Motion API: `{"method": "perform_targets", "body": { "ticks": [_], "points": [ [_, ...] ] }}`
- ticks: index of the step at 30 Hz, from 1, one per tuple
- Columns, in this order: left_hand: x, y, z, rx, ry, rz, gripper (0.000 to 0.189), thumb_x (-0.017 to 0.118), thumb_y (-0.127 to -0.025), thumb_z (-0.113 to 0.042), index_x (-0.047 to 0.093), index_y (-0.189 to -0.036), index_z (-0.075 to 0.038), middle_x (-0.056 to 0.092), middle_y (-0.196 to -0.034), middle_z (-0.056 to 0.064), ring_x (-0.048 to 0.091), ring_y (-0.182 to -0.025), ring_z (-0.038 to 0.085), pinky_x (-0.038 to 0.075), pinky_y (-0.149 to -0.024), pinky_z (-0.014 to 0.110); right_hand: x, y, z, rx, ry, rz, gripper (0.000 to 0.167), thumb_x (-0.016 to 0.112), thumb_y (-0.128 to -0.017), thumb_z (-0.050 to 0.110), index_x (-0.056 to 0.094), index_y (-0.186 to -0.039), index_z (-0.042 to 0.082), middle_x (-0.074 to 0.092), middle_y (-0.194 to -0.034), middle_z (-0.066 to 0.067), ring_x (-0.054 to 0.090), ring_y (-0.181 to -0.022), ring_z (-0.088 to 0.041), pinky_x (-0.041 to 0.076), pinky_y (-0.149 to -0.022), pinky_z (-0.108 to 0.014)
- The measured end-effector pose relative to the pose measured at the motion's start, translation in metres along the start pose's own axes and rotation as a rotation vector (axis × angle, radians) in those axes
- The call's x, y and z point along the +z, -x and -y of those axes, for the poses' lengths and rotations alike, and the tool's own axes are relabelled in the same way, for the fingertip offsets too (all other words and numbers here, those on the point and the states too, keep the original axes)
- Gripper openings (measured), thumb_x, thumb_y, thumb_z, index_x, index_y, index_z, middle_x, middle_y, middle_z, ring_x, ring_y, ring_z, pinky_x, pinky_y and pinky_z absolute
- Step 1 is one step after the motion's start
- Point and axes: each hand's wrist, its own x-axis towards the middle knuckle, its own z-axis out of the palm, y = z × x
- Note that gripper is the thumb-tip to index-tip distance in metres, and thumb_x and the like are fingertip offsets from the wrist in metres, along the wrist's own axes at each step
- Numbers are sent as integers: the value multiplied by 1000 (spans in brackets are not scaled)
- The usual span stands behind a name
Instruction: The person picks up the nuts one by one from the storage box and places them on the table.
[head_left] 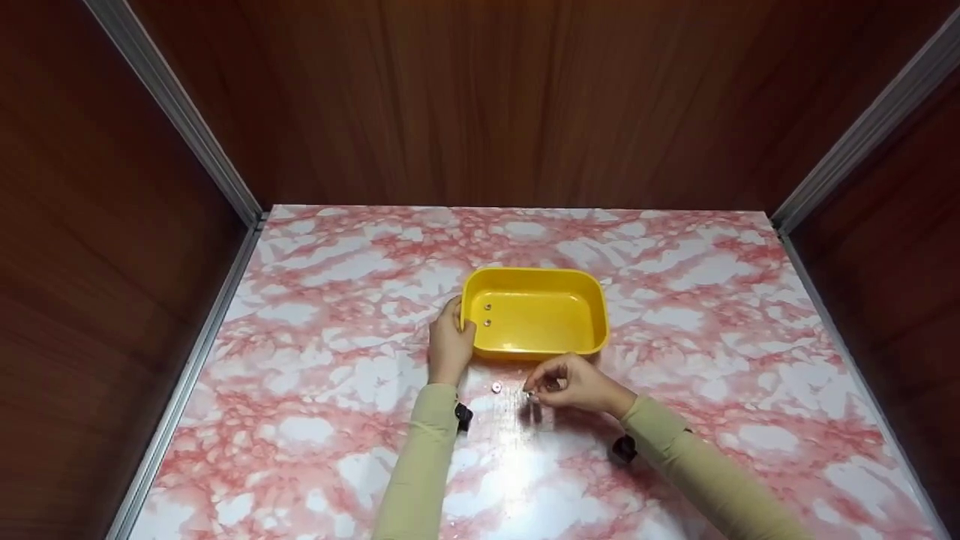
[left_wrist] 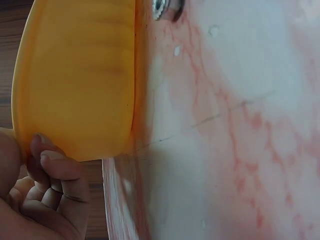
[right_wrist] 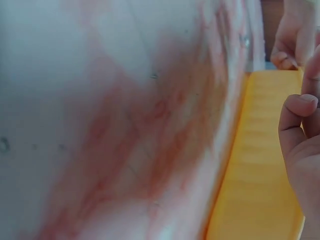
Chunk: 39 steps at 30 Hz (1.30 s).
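A yellow plastic bin [head_left: 532, 352] stands on the table, and my left hand [head_left: 451, 341] grips its left end, thumb over the rim. Inside the bin lie two small silver pieces, one metal nut [head_left: 487, 307] behind another nut [head_left: 487, 323]. On the table in front of the bin is a third round metal nut [head_left: 496, 387], its toothed edge showing in the left wrist view. My right hand [head_left: 574, 384] pinches a small silver nut [head_left: 530, 395] between thumb and index finger, close over the table. In the right wrist view the fingertips are partly cut off.
The table [head_left: 337, 442] has a red-and-white marbled, glossy top. Dark wood-grain panels [head_left: 480, 105] enclose it at the back and both sides, with metal strips [head_left: 180, 97] at the corners. Black wrist cameras hang beneath both sleeves.
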Motion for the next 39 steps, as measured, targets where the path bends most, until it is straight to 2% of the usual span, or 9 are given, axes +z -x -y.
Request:
{"method": "perform_targets", "body": {
  "ticks": [5,11,13,16,20,23,28,33,39],
  "points": [
    [0,0,1,-6,8,7,50,62,-84,-3,55,-133,-9,47,-63,2,40,-52,12,34,-46,28,3,-2,-8,-3,-17,9,16,65,-79,-14,66,-94,-12,62,-79,-27,54,-67,-15,43,-61,-22],
    [-1,1,2,-20,7,9,50,62,-84,-4,55,-134,-10,46,-61,2,39,-51,12,33,-44,27,4,-3,-37,9,-11,6,15,65,-79,-14,66,-93,-12,63,-79,-27,54,-67,-12,43,-59,-20],
    [-1,1,2,-20,8,9,50,62,-84,-4,55,-134,-10,50,-64,6,39,-51,12,33,-44,27,4,-4,-44,24,-11,3,14,67,-79,-11,68,-93,-7,65,-79,-23,55,-67,-11,44,-59,-19],
    [-1,1,1,-9,10,4,50,63,-84,-3,55,-133,-8,63,-82,11,40,-54,13,34,-48,28,4,-5,-48,32,-21,4,12,70,-80,-6,69,-92,-2,66,-79,-18,56,-67,-10,46,-60,-19],
    [0,-1,1,-2,21,9,51,63,-84,-2,54,-134,-5,63,-87,11,41,-56,13,35,-50,28,5,-6,-50,20,-19,4,11,72,-80,-1,69,-90,0,67,-79,-12,57,-67,-10,47,-60,-20],
    [0,-2,0,-9,27,18,52,63,-84,-2,52,-135,-4,56,-76,10,41,-55,13,35,-48,28,6,-6,-51,32,-12,-4,10,72,-80,-2,69,-89,0,67,-79,-10,58,-68,-11,47,-60,-21],
    [0,-2,0,-27,12,19,52,63,-84,-3,52,-135,-6,61,-86,9,43,-58,15,38,-53,29,10,-8,-44,66,22,-31,11,71,-79,-7,67,-89,-5,66,-80,-17,58,-69,-12,48,-62,-21],
    [0,-2,-1,-27,3,22,52,63,-85,-4,53,-135,-7,53,-73,8,42,-58,15,38,-52,30,12,-8,-23,88,72,-59,13,71,-78,-7,66,-90,-9,66,-81,-19,58,-70,-15,48,-64,-23],
    [0,-1,-1,-23,6,24,53,63,-84,-4,52,-136,-6,51,-73,3,41,-56,13,37,-50,29,12,-9,-15,83,93,-67,12,68,-77,-10,66,-89,-10,66,-80,-21,58,-71,-16,48,-64,-24]
  ]
}}
